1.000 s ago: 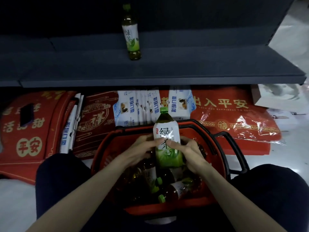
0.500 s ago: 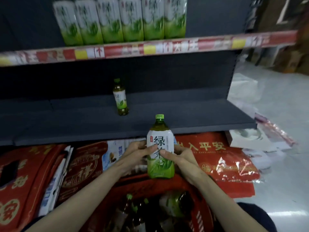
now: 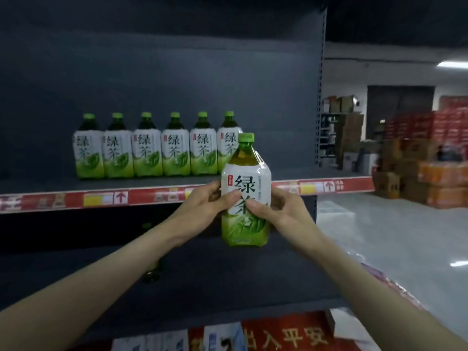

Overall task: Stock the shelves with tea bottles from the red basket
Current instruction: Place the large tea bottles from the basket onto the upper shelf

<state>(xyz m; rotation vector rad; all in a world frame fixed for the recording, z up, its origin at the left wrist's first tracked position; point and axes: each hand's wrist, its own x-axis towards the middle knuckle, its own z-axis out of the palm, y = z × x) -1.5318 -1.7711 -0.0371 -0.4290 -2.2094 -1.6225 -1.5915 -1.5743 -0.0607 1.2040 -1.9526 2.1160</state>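
Both hands, left [image 3: 207, 202] & right [image 3: 276, 211], grip upright tea bottle [image 3: 245, 198], w/ row of bottles [image 3: 157, 150] on shelf [image 3: 63, 190] beyond left hand.

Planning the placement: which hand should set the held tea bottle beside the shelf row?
Probably the right. The right hand grips the held tea bottle on the side facing bare shelf; the left hand grips the side nearest the row's last bottle and might bump it.

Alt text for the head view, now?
A tea bottle, held upright by the left hand and right hand, hangs before the shelf edge, near the right end of a row of six matching bottles standing on it. Stacked boxes fill the right background.
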